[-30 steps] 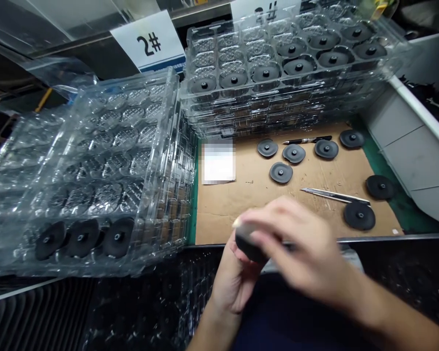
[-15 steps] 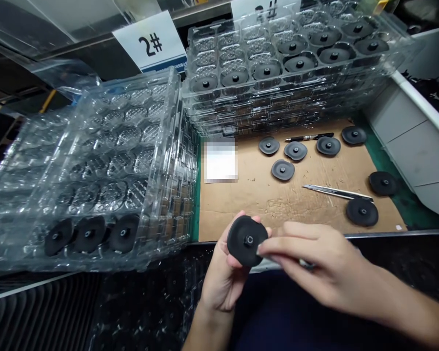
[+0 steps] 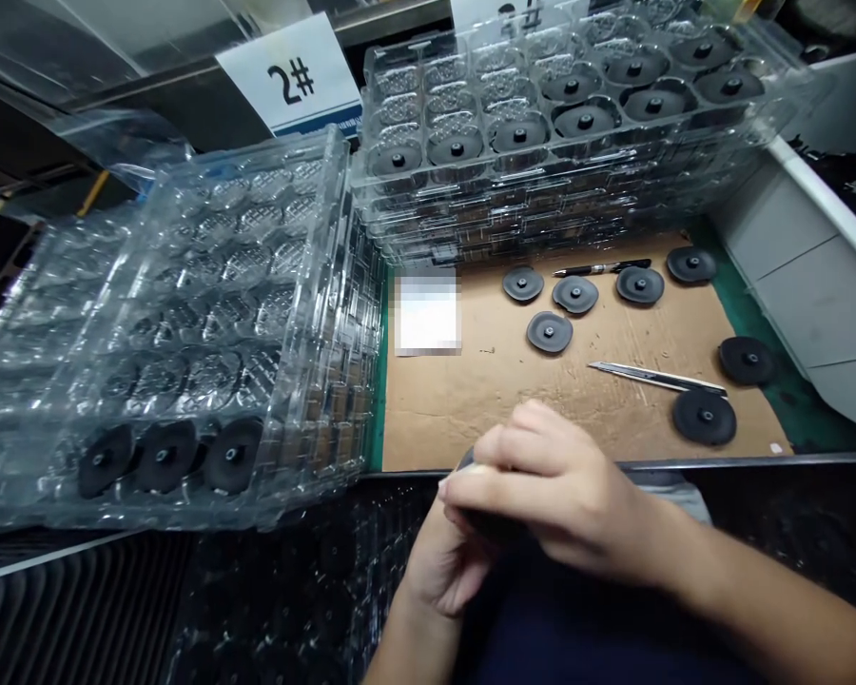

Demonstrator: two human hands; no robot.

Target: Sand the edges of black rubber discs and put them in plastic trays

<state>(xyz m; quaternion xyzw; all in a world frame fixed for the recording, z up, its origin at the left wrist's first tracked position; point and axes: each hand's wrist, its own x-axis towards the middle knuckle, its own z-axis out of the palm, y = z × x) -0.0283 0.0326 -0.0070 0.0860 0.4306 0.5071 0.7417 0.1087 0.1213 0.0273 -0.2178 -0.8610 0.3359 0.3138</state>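
My left hand (image 3: pixel 446 561) cups a black rubber disc (image 3: pixel 496 526) from below, just off the front edge of the cardboard. My right hand (image 3: pixel 549 495) closes over the top of the disc, and its fingers hide most of it. Only a dark sliver of the rim shows, and its central hub is hidden. Several similar discs with raised hubs lie on the cardboard sheet (image 3: pixel 463 419), the closest to my hands being one (image 3: pixel 549 332) near the middle.
Stacked clear plastic trays (image 3: pixel 542 124) hold discs at the back, beside a tilted clear tray stack (image 3: pixel 206 285) on the left. A utility knife (image 3: pixel 656 378), a pen (image 3: pixel 603 268), a blurred white paper (image 3: pixel 428 314) and a "2#" sign (image 3: pixel 289 74) are present.
The disc, face-up between my hands half a second ago, is now covered by my right hand, which has closed over it. The scene has shifted only slightly with my head.
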